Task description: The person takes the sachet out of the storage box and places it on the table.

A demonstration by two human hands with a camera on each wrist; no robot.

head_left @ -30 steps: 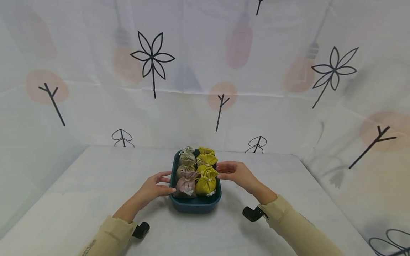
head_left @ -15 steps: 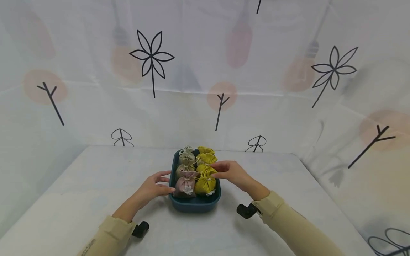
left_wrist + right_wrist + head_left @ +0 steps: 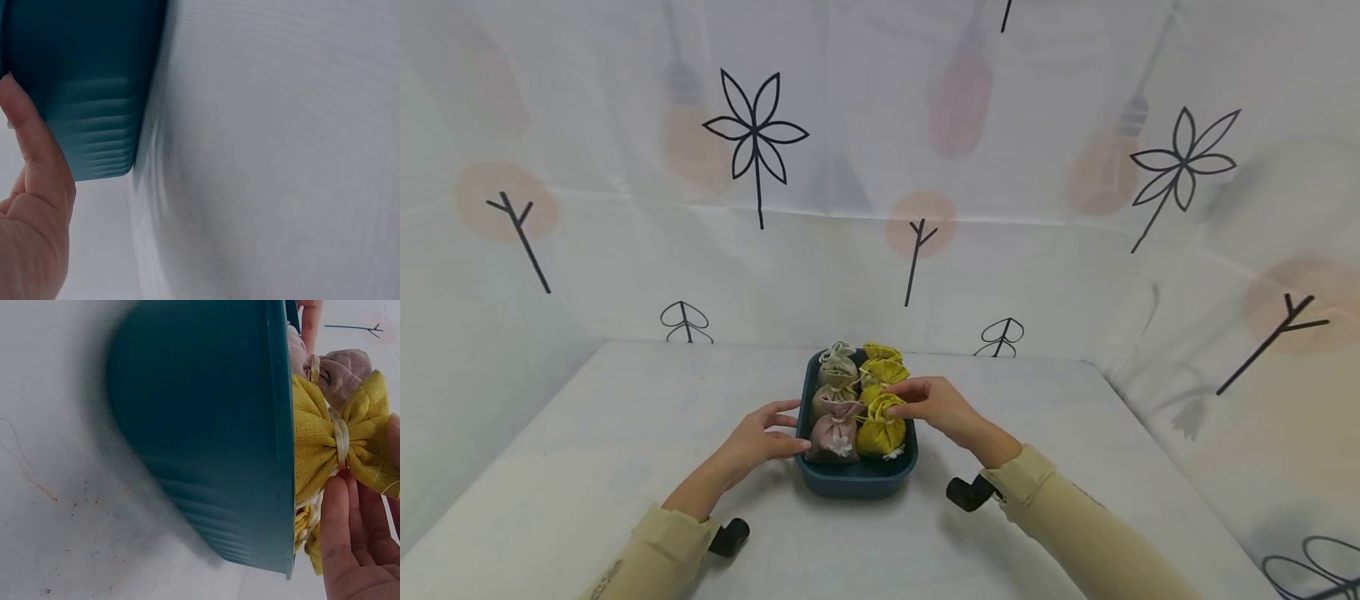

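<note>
A dark teal plastic basket [image 3: 857, 487] holds several small drawstring pouches in two columns. Down its right side stand yellow pouches; a pink pouch [image 3: 833, 437] with a white flower is at the front left, with grey-green pouches [image 3: 837, 375] behind. My left hand [image 3: 752, 437] rests against the basket's left side, fingers spread and thumb at the rim. With thumb and fingers, my right hand [image 3: 936, 407] pinches the gathered neck of the front yellow pouch [image 3: 880, 437]. In the right wrist view, fingers lie under that pouch's tied neck [image 3: 340, 444] and the thumb touches its ruffled top.
The basket stands on a white-covered table [image 3: 625, 467]. Behind rises a pale cloth backdrop [image 3: 850, 275] printed with line flowers and twigs. A black wrist camera [image 3: 730, 537] sits by the left cuff and another wrist camera [image 3: 968, 493] by the right.
My right hand has moved left from the basket's right rim to the front yellow pouch and taken its neck. The left hand and basket have stayed put.
</note>
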